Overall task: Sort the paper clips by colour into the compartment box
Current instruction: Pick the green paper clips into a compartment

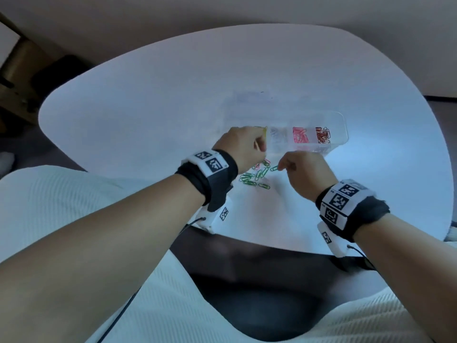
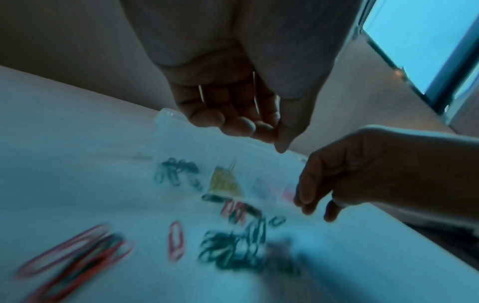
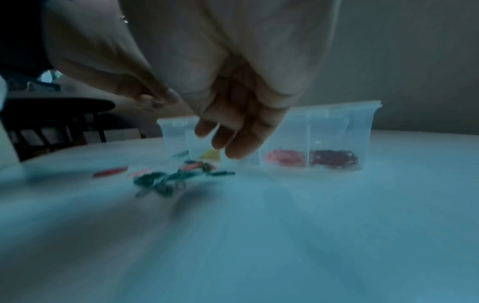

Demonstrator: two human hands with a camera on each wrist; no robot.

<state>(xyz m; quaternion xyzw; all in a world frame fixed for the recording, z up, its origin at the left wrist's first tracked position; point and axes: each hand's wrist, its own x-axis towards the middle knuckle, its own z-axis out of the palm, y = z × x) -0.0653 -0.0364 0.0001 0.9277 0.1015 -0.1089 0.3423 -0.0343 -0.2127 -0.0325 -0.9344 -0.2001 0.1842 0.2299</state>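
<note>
A clear compartment box [image 1: 344, 134] stands on the white table [image 1: 148, 107]. It holds pink clips [image 1: 300, 137], red clips [image 1: 322, 136], yellow clips [image 2: 225, 182] and green clips [image 2: 178, 172] in separate cells. A loose pile of mostly green clips [image 1: 257, 175] lies in front of it, with red and pink ones [image 2: 176, 239] beside. My left hand [image 1: 239, 144] hovers over the box's left end, fingers loosely curled, nothing plainly held. A yellow clip [image 2: 232, 165] stands slanted over the yellow cell. My right hand [image 1: 304, 172] hangs with fingers pointing down, tips beside a green clip [image 1: 274, 167].
The table's near edge [image 1: 272, 246] runs just behind my wrists, with my lap below it. A dark chair [image 3: 51, 119] stands beyond the table's left side. Bare tabletop lies right of the box and in front of the pile.
</note>
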